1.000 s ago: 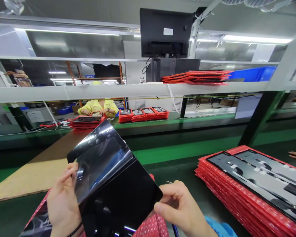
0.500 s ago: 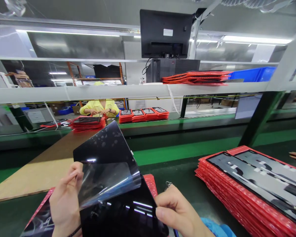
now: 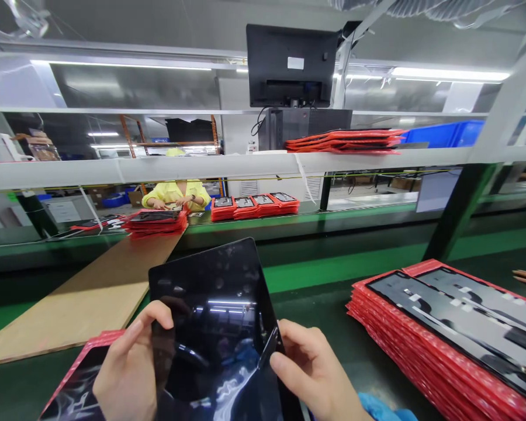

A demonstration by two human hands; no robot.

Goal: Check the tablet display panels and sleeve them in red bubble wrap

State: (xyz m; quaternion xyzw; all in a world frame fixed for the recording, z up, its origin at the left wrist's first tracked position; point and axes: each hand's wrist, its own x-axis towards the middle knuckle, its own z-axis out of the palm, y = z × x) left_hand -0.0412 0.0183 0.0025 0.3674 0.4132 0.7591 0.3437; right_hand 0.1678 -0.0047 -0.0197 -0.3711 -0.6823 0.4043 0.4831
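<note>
I hold a black glossy display panel (image 3: 214, 310) upright in front of me, over the green belt (image 3: 333, 316). My left hand (image 3: 129, 365) grips its left edge with the thumb on the front. My right hand (image 3: 311, 368) pinches its right edge where a clear film (image 3: 263, 351) lies against the glass. Under my left hand lies a red bubble bag (image 3: 76, 383) with a dark panel on it.
A stack of red bags with black panels (image 3: 447, 333) lies at my right. A brown board (image 3: 87, 298) crosses the belt on the left. Across the line a person in yellow (image 3: 175, 196) works beside red stacks (image 3: 254, 204). A monitor (image 3: 291, 64) hangs above the shelf.
The clear film that stood peeled up from the panel's upper left has come down against the glass. The panel has moved up and to the right, facing me more squarely.
</note>
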